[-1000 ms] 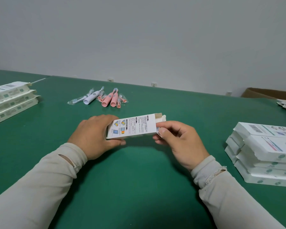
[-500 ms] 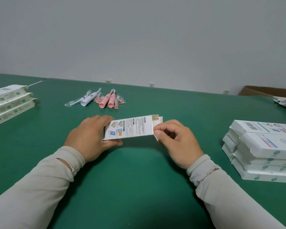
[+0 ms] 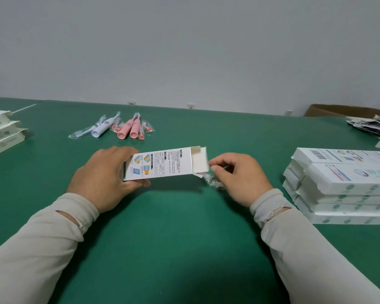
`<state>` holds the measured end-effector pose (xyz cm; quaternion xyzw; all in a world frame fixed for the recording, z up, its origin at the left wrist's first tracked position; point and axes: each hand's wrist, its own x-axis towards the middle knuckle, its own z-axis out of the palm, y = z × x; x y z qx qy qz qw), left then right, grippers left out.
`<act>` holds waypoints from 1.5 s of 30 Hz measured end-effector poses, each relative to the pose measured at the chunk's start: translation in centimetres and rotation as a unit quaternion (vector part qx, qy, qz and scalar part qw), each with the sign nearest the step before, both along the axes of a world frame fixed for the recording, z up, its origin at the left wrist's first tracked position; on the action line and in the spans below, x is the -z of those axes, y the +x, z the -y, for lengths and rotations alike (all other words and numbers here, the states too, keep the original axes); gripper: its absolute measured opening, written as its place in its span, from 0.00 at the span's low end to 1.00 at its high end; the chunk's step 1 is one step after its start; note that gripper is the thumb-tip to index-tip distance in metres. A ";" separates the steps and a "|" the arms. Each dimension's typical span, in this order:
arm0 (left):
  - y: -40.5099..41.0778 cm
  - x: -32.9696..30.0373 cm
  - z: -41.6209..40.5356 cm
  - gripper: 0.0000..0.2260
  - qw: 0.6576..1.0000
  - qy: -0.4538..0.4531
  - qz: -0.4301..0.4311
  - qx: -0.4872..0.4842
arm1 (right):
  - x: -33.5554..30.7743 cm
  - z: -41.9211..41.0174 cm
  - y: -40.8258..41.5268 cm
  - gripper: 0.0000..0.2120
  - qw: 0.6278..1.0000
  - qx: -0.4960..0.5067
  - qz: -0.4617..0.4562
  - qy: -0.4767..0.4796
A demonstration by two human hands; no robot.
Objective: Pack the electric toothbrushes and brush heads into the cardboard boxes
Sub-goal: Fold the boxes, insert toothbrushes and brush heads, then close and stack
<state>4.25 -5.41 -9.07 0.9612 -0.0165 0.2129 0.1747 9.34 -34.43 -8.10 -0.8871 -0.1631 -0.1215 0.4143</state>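
**Inspector:** Since the last check, the end flap of the box [image 3: 162, 164] has swung open and your right hand [image 3: 239, 176] has drawn back from it, fingers curled, with a clear plastic wrapper [image 3: 211, 182] bunched under the thumb. The wrapper's contents are too blurred to name.

**Operator:** And my left?

**Inspector:** Your left hand [image 3: 103, 172] grips the closed end of the box, thumb underneath, fingers wrapped over the far side and hidden behind the card. You hold the box just above the green table [image 3: 184, 238], printed face toward you.

**Operator:** Orientation?

**Inspector:** Its long axis runs left to right, slightly raised on the right, with the open mouth pointing at your right hand. The interior cannot be seen.

**Operator:** Remaining stock?

**Inspector:** Toothbrushes [image 3: 127, 128], one white and two pink, lie with bagged brush heads [image 3: 81, 133] at the far side, handles toward you. Stacked boxes [image 3: 342, 185] sit at your right, cut by the frame edge; flat cartons [image 3: 2, 134] at your left are likewise cut off.
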 end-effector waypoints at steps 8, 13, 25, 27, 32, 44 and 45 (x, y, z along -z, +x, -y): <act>0.2 0.0 -0.5 0.23 0.998 -0.004 0.028 -0.058 | -0.6 2.5 0.3 0.10 0.984 0.055 -0.056 -0.162; 0.3 0.1 -0.6 0.23 0.998 -0.003 0.016 -0.056 | -1.2 2.6 0.0 0.06 0.938 0.042 -0.114 -0.325; 0.0 -0.2 0.0 0.24 0.998 0.009 0.007 -0.057 | -0.8 -0.1 -1.0 0.06 0.985 -0.076 0.042 0.151; -0.1 -0.2 0.2 0.25 0.998 0.017 0.012 -0.053 | -0.4 -0.1 -1.0 0.05 0.995 -0.037 0.069 0.065; -0.3 -0.3 1.2 0.25 0.996 0.078 0.031 -0.029 | -0.6 -0.4 -1.3 0.00 0.986 -0.009 0.159 -0.054; -0.2 -0.1 1.2 0.26 0.997 0.061 0.006 -0.040 | -1.1 -0.9 -2.1 0.07 0.991 -0.006 0.129 0.018; -0.2 -0.1 1.2 0.26 0.997 0.059 0.005 -0.039 | -1.0 -0.9 -2.0 0.05 0.991 -0.007 0.131 -0.005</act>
